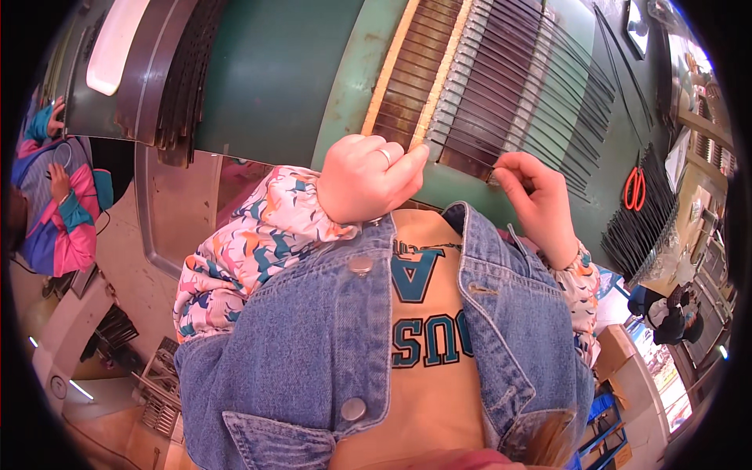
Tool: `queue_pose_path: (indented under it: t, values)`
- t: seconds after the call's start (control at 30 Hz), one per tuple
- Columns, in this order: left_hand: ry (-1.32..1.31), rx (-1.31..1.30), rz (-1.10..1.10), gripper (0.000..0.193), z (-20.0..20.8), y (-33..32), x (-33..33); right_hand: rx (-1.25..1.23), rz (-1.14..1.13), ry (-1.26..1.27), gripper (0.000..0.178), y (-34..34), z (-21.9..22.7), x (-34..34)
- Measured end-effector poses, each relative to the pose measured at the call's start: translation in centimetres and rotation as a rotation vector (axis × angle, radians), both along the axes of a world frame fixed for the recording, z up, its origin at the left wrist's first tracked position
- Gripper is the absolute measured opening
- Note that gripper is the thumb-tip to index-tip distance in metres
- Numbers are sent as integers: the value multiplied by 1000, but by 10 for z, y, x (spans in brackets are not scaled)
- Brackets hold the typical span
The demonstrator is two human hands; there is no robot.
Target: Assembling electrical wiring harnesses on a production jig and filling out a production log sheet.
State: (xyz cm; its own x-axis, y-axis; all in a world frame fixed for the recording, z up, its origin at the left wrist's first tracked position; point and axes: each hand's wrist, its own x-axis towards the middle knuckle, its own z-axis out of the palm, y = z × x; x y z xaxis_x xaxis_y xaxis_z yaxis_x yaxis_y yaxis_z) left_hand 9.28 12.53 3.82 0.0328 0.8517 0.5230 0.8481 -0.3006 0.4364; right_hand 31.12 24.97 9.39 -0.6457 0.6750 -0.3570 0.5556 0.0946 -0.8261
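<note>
My left hand (pixel 368 180), with a ring on one finger, is closed at the near end of a yellow-edged brown slatted strip (pixel 407 78). Its thumb and forefinger press together there, and what they hold is hidden. Thumb and fingertips of my right hand (pixel 540 196) meet at the near edge of a dark panel (pixel 486 102); a tiny shiny bit shows by them, too small to name. Thin black rods (pixel 572 102) lie side by side across this panel, their ends reaching right. Silvery bands run along the row of rods.
Dark flat strips (pixel 176 86) are stacked on the green table (pixel 274 78) at left, beside a white rounded piece (pixel 117 47). Red-handled scissors (pixel 634 188) lie on a bundle of black rods (pixel 646 227) at right. Another person (pixel 63 196) is at far left.
</note>
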Motion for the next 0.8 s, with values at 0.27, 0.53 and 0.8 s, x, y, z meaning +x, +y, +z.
queue_pose_path:
  t: [0.27, 0.53, 0.8]
  values:
    - [13, -23, 10, 28, 1, -1, 1, -14, -6, -24, 8, 0, -13, 3]
    - [89, -119, 19, 35, 7, 4, 4, -26, -76, -122, 15, 2, -10, 7]
    - [96, -111, 21, 33, 7, 7, 3, 482, -162, -530, 15, 9, 14, 79]
